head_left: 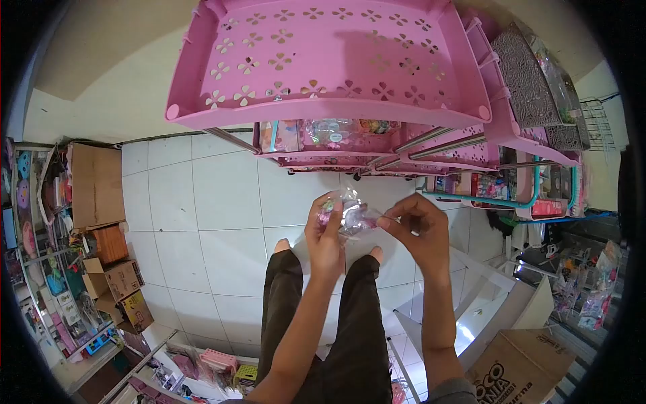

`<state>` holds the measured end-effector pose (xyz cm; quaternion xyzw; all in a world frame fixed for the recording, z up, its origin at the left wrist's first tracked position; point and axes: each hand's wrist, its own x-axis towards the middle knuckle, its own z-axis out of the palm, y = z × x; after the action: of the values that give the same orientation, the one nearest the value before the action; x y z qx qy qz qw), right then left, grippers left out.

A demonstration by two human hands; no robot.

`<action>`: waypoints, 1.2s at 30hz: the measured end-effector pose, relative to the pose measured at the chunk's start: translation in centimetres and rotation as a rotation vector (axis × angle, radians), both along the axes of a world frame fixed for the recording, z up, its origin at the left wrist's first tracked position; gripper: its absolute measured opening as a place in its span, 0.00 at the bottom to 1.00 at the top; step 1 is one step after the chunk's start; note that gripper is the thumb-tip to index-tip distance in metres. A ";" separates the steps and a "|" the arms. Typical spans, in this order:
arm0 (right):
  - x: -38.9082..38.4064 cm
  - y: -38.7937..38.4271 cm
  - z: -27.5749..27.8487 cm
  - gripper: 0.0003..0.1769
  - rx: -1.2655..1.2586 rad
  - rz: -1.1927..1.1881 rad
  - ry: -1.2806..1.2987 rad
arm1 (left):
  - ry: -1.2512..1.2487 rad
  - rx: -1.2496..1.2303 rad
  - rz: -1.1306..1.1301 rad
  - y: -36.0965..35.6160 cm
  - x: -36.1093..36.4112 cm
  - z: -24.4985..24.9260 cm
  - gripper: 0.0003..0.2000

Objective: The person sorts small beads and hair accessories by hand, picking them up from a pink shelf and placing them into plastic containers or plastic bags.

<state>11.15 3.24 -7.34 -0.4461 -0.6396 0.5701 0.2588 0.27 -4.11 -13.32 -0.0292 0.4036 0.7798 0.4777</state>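
Between my two hands is a clear plastic bag [353,219] with small pink and purple items showing inside; I cannot make out what they are. My left hand [325,232] is closed on the bag's left side, thumb on top. At the bag's right end, my right hand [418,229] pinches its edge between thumb and fingers. Both hands are above the tiled floor, in front of a pink plastic rack [323,111]. Its top tray has flower-shaped holes, and packaged goods [330,133] sit on the tier below.
On the left stand shelves [50,269] of small goods with cardboard boxes [124,279] beside them. A large cardboard box [521,367] is at the lower right. A grey patterned basket [528,74] rests on the right-hand rack. My feet [281,246] are on white tiles [225,209].
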 end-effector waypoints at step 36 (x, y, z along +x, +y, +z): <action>-7.1 5.7 -6.6 0.08 0.072 -0.014 -0.184 | -0.030 -0.200 0.160 -0.9 -4.9 -4.8 0.10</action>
<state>4.03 8.90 -13.91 -0.4912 -0.6777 0.5015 0.2190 -4.59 -5.05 -18.13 -0.1208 0.4684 0.7708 0.4145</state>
